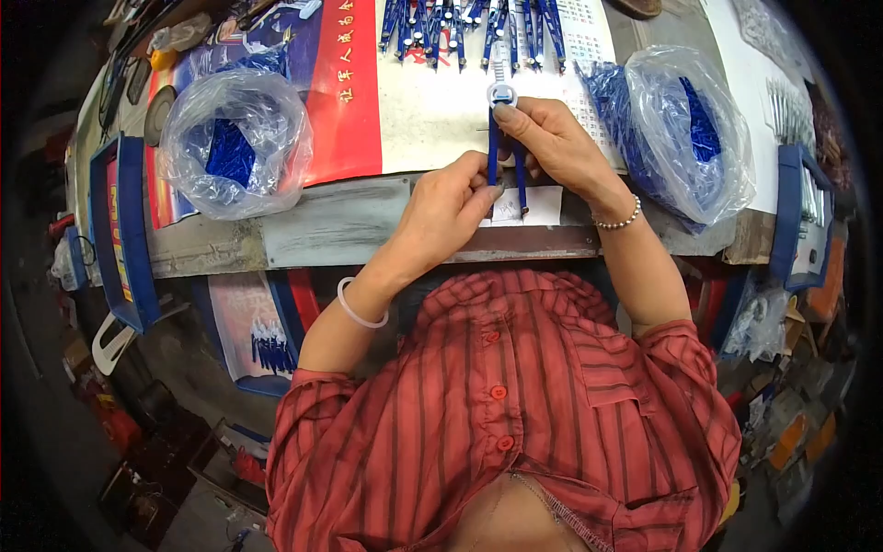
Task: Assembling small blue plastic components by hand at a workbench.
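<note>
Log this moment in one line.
left hand: pinching blue strip | right hand: gripping round white-and-blue part | left clear bag, right clear bag: blue pieces inside | beyond hands: blue-and-white sticks

left grip [446, 210], right grip [563, 152]: on blue strips [493, 161] | clear bag [283, 166]: leftward

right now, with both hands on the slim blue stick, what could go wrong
The slim blue stick, held between the left hand and right hand, might slip and roll off the nearby edge of the table. The open plastic bag stands close to the right hand's wrist, so a careless swing could tip it and spill its blue pieces.
</note>
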Demonstrator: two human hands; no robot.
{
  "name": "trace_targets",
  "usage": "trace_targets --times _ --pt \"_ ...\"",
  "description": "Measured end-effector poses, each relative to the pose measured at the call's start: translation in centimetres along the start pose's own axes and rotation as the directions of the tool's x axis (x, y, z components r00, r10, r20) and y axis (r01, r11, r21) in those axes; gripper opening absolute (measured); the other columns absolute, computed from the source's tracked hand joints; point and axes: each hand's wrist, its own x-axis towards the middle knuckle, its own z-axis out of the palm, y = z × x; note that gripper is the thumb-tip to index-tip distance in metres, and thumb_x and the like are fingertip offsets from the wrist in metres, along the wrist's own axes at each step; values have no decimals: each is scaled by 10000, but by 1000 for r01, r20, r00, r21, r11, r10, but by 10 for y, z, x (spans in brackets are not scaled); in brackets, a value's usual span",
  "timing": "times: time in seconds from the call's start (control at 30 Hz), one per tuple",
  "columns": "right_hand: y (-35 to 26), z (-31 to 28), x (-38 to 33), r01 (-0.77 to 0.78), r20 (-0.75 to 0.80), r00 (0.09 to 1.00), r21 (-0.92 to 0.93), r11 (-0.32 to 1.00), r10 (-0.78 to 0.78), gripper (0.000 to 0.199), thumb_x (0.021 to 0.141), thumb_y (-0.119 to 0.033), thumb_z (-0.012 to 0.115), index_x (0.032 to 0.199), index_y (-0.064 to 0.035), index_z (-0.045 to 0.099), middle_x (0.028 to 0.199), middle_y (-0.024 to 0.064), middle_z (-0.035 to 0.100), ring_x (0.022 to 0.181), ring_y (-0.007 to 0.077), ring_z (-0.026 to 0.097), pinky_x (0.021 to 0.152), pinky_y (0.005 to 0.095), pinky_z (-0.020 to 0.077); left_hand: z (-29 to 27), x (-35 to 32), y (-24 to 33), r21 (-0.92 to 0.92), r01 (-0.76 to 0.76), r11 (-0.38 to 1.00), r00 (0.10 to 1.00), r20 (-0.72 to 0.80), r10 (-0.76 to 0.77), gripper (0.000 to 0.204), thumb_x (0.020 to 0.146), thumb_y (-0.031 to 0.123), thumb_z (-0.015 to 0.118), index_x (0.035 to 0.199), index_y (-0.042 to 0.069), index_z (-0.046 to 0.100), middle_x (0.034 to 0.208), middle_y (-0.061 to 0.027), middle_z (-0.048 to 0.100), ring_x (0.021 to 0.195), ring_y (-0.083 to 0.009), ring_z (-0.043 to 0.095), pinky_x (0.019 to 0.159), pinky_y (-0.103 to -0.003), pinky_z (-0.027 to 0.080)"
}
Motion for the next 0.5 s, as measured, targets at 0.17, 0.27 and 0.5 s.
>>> trace_targets --times 0.17,0.27,0.5 --pt "6 6 3 180 -68 981 -45 983 -183 295 900 -336 579 949 -45 596 723 -29 582 511 12 462 436 152 375 1 0 -4 33 -8 999 1000 -6 8 171 812 82 601 926 -13 517 650 -147 582 571 -278 573 538 -360 429" --pt "4 4 2 93 -45 994 -59 994 -95 319 919 -358 545 873 -47 598 683 -27 577 480 16 452 425 155 370 1 1 -4 31 -2 1000 1000 -4 2 176 812 81 601 937 -14 521 650 -145 583 570 -280 572 538 -360 430" --pt "1 1 2 1 -20 1000 -35 999 -1 337 917 -377 546 854 -49 593 679 -19 577 473 15 459 408 155 366 1 1 -3 36 0 999 1000 0 0 173 814 79 600 937 -15 523 652 -143 588 567 -266 580 534 -354 431"
